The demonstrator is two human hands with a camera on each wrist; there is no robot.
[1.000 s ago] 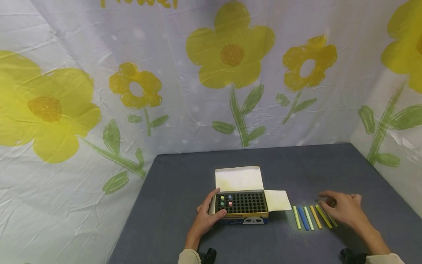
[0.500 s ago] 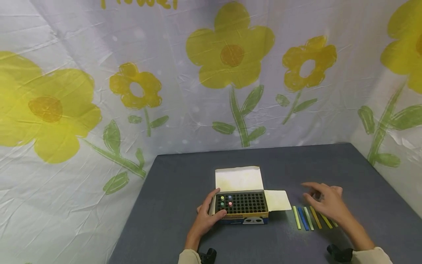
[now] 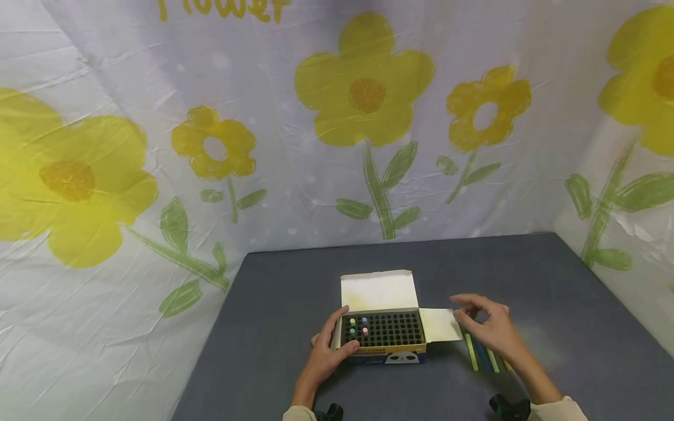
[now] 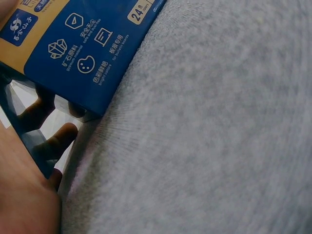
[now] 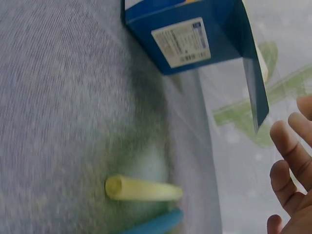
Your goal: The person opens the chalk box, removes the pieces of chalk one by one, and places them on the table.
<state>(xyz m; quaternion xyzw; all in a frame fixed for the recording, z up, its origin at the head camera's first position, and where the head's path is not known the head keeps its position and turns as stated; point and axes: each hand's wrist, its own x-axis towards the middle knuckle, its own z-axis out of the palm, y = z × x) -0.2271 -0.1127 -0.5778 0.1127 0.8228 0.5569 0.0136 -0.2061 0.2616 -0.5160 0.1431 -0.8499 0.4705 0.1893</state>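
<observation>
My left hand (image 3: 329, 354) holds the left end of a blue and yellow chalk box (image 3: 404, 356), thumb on its front edge. Black holes fill the open box, and several coloured chalk ends, among them a pink one (image 3: 365, 331), show at its left side. My right hand (image 3: 487, 324) hovers by the box's white side flap (image 3: 441, 325), fingers loosely bent, with nothing showing between them in the right wrist view. Below it lie a yellow chalk stick (image 3: 471, 353) and a blue chalk stick (image 5: 158, 224); the hand and forearm cover others of the row.
The box's white lid (image 3: 378, 291) stands raised behind the holes. Everything rests on a dark grey table (image 3: 295, 280), with chalk dust around the sticks. A white cloth backdrop (image 3: 295, 193) with printed yellow flowers rises behind and at both sides.
My right hand has moved left from the right end of the chalk row to the box's side flap. The left hand keeps its grip on the box. The head view has tilted slightly.
</observation>
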